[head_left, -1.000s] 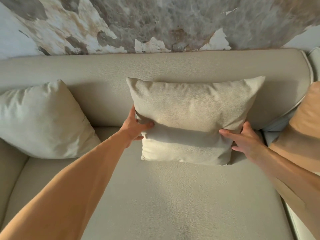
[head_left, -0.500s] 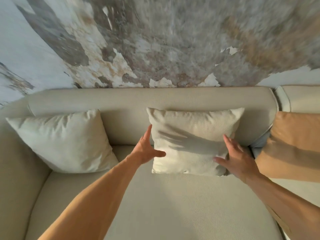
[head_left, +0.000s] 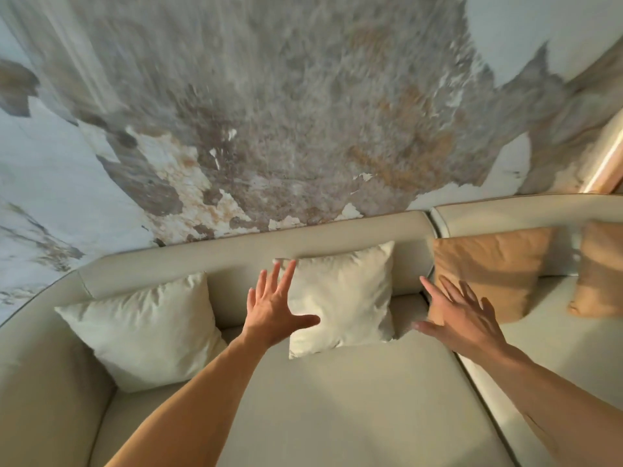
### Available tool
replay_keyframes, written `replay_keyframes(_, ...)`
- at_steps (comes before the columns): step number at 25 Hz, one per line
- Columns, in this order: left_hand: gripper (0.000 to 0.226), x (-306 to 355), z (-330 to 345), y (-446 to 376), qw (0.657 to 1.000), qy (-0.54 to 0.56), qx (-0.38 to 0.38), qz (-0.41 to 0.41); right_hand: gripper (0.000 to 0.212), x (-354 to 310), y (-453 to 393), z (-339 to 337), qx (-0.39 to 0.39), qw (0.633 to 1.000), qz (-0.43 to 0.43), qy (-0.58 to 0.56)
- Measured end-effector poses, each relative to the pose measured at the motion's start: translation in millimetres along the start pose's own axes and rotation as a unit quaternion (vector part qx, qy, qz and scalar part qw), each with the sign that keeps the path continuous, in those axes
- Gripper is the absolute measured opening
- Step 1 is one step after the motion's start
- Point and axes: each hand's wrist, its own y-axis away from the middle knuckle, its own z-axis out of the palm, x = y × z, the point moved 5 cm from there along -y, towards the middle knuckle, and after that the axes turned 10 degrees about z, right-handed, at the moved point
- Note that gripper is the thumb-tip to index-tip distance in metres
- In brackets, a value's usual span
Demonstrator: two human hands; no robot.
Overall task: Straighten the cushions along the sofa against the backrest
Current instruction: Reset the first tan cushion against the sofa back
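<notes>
Both hands spread over the pale sofa, nothing grasped.

The left hand [head_left: 271, 313] and right hand [head_left: 460, 318] are released, fingers splayed. The square cream fabric cushion [head_left: 347, 298] leans on the beige upholstered backrest [head_left: 236, 261] at mid-seat, slightly tilted, its cover creased. It could slump forward unsupported, or a hand brushing past could skew it. The larger off-white cushion [head_left: 145, 328] lies askew in the left corner; two tan cushions [head_left: 488, 267] lean toward the right end.
</notes>
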Motion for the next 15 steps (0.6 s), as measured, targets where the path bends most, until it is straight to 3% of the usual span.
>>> replay_keyframes(6,0.123,84,-6,12,0.998,-0.037,0.046,0.03,0.092,94,27,-58,0.049,0.998,0.031,0.014)
replay_keyframes(15,0.12,255,47,12,0.995,-0.044,0.088,-0.006,0.091,315,19,-139,0.08,0.996,0.029,-0.002)
